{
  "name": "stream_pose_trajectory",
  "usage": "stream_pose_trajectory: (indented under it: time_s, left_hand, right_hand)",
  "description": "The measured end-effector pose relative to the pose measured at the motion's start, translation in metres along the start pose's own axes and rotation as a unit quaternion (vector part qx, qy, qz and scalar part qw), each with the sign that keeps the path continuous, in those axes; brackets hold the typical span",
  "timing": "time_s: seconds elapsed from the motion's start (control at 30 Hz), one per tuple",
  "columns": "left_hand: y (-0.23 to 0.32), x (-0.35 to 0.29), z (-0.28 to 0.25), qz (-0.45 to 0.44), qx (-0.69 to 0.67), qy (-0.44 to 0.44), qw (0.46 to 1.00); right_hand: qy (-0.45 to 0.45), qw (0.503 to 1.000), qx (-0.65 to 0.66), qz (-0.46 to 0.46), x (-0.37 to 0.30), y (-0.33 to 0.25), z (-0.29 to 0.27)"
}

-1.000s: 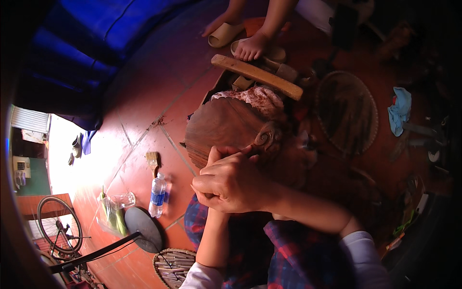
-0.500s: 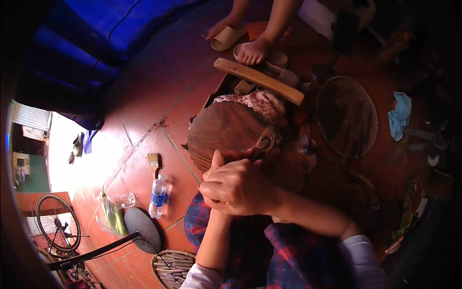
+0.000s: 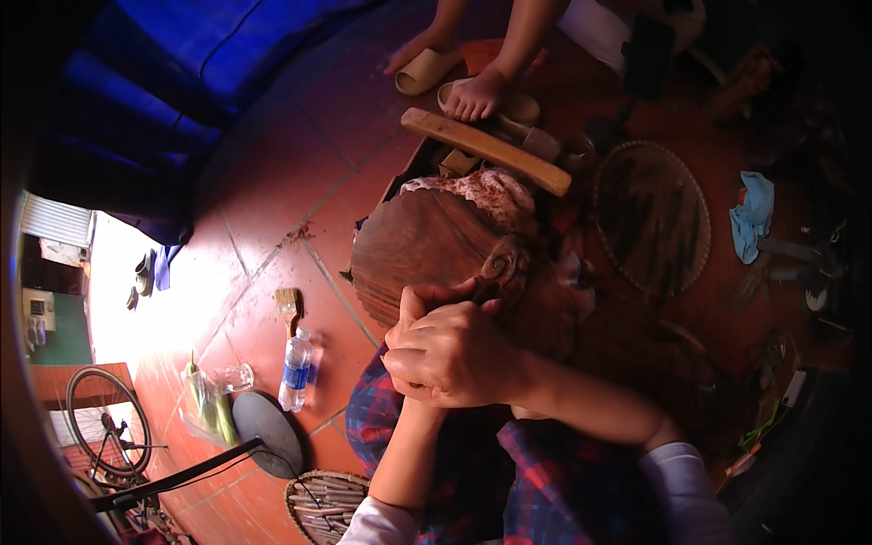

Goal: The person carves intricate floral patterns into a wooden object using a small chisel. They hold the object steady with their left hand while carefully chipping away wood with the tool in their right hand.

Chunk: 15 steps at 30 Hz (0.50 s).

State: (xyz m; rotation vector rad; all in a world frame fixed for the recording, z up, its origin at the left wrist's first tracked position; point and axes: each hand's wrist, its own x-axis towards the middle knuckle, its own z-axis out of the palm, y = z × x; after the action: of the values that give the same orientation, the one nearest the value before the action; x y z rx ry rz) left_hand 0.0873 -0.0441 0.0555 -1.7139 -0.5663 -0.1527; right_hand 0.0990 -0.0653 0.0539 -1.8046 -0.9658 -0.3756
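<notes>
A reddish-brown piece of carved wood [image 3: 409, 250], with a scroll on its right side, lies in front of me. At its near edge my two hands are clasped together. My right hand [image 3: 459, 354] is closed and lies over my left hand [image 3: 415, 304], covering most of it. Both sets of fingers are curled; whatever they grip, if anything, is hidden between them and the wood. Behind the carving a pale cloth [image 3: 490, 193] sprinkled with reddish shavings is bunched up. Beyond that, a long wooden bar [image 3: 486, 150] lies slantwise over a box with wooden blocks.
On the tiles at left are a brush [image 3: 289, 307], a water bottle [image 3: 296, 371], a glass [image 3: 238, 377] and a round lamp base [image 3: 269, 434]. A basket of tools [image 3: 327, 504] stands near. At right are a round tray [image 3: 652, 218] and a blue cloth [image 3: 752, 216]. Another person's feet [image 3: 477, 95] are opposite.
My clasped hands have shifted very slightly to the right along the near edge of the wood. The grip looks the same, and the other things have stayed put.
</notes>
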Motion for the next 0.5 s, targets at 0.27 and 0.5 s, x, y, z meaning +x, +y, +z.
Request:
stream_pose_trajectory:
  time_s: [0.27, 0.5]
  left_hand:
    - [-0.013, 0.015, 0.013, 0.091, -0.170, -0.027, 0.981]
    - [-0.009, 0.003, 0.066, 0.098, -0.974, -0.162, 0.121]
  right_hand:
    - [0.024, 0.999, 0.030, -0.021, 0.005, -0.004, -0.002]
    - [0.058, 0.993, 0.097, 0.030, 0.012, -0.027, -0.026]
